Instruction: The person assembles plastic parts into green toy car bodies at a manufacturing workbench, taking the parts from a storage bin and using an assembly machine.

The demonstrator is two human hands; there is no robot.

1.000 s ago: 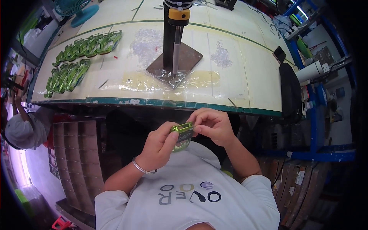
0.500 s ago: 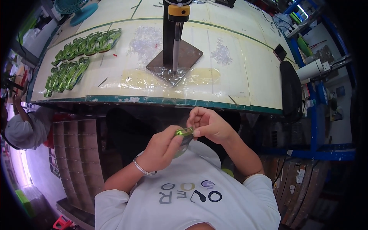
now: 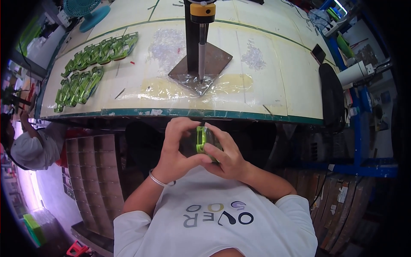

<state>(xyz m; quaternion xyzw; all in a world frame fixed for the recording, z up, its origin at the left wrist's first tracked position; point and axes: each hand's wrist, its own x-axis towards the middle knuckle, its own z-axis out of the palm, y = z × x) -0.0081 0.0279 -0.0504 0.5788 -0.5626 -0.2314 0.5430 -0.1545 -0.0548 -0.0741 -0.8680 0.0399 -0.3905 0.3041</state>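
Glossy green case (image 3: 201, 139) between fingers (image 3: 221, 136), narrow slotted side toward camera.

A teal fan (image 3: 87, 17) stands at the upper left of the frame; a dark flat slab (image 3: 318, 54) lies at the upper right. A brown compartmented rack (image 3: 92, 180) fills the lower left, brown cardboard (image 3: 330, 214) the lower right.

Yours: left hand (image 3: 171, 150), one; right hand (image 3: 231, 157), one; held green piece (image 3: 200, 139), one. On your bench (image 3: 276, 68): rows of green pieces (image 3: 121, 48), two; heaps of clear bits (image 3: 166, 48), two; teal fan (image 3: 95, 19), one; stand-mounted tool (image 3: 202, 51), one.
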